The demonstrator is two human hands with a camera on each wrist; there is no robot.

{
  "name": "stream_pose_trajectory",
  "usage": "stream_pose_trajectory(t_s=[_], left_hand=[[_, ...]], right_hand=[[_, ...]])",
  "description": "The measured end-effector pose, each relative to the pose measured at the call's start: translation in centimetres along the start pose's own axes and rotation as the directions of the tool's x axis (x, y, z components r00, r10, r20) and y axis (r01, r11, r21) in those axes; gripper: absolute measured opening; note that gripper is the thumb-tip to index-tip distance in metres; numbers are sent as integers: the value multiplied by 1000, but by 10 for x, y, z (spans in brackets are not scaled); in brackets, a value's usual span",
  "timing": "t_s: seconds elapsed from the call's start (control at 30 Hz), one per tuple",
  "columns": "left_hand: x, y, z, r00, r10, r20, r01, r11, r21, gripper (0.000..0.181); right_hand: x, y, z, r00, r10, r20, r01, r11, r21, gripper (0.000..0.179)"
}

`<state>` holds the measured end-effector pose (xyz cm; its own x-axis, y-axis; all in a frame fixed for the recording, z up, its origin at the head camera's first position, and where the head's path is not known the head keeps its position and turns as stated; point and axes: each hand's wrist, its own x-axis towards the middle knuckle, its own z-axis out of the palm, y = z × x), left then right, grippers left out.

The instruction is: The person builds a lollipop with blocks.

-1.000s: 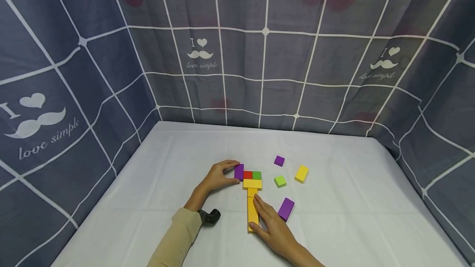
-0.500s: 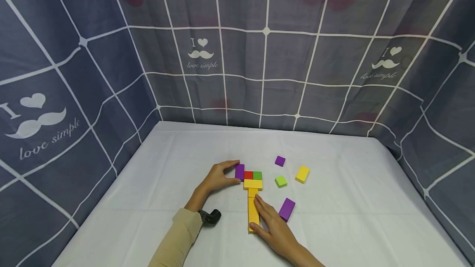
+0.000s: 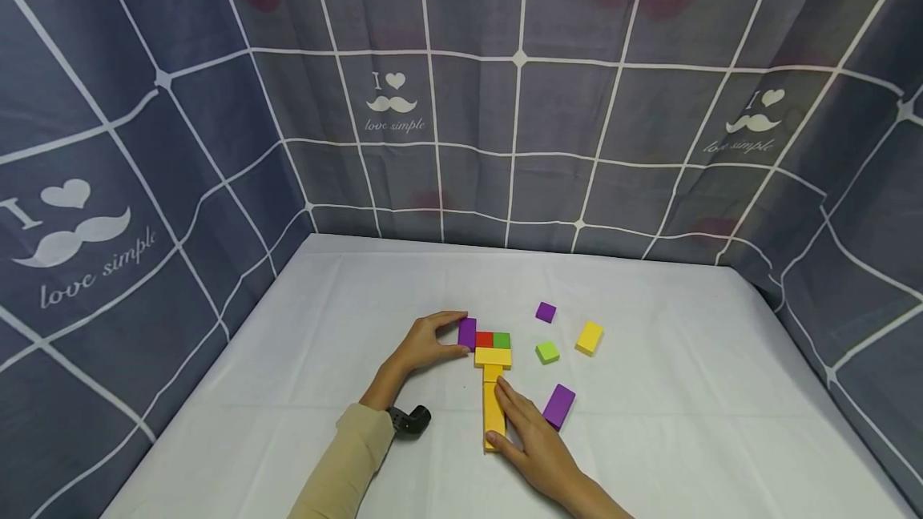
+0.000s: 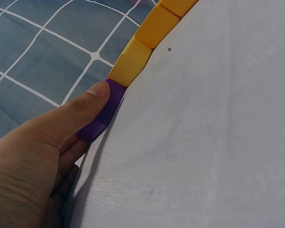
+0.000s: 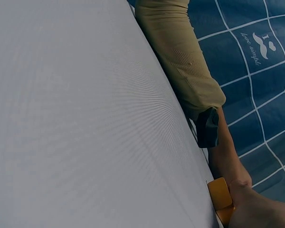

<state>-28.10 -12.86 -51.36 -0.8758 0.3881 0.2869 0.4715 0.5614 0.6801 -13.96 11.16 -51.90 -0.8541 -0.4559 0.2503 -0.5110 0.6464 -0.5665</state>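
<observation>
My left hand [image 3: 425, 344] pinches a purple block [image 3: 467, 334] by its ends between thumb and fingers; in the left wrist view the thumb [image 4: 97, 92] lies on that purple block. Against its right side stand a red block [image 3: 485, 339] and a green block [image 3: 501, 339], side by side. Below these two lies a crosswise yellow block [image 3: 493, 357], then a small yellow block [image 3: 493, 373] and a long yellow block [image 3: 493, 411] in a line. My right hand [image 3: 534, 439] rests along the long yellow block, fingers fairly straight, thumb near its lower end.
Loose on the white tabletop [image 3: 649, 423], right of the arrangement, lie a small purple block [image 3: 546, 311], a light green block [image 3: 547, 352], a yellow block [image 3: 589, 338] and a longer purple block [image 3: 558, 406]. A grey checked curtain [image 3: 476, 102] encloses the table's back and sides.
</observation>
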Motion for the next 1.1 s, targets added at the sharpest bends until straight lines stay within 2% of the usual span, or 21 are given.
stream_pose_trajectory(t_s=[0.6,0.93,1.1], left_hand=[[2,0,0,1000,-8,-9,8,1000,16,68],[1,-1,1,1000,-8,-16,8,1000,26,68],[2,-1,1,1000,-3,-14,3,1000,26,68]], right_hand=[[2,1,0,1000,3,-15,-3,999,47,67],[1,2,-1,991,-30,-131,44,993,109,58],[2,-1,-6,967,-101,-232,128,987,102,48]])
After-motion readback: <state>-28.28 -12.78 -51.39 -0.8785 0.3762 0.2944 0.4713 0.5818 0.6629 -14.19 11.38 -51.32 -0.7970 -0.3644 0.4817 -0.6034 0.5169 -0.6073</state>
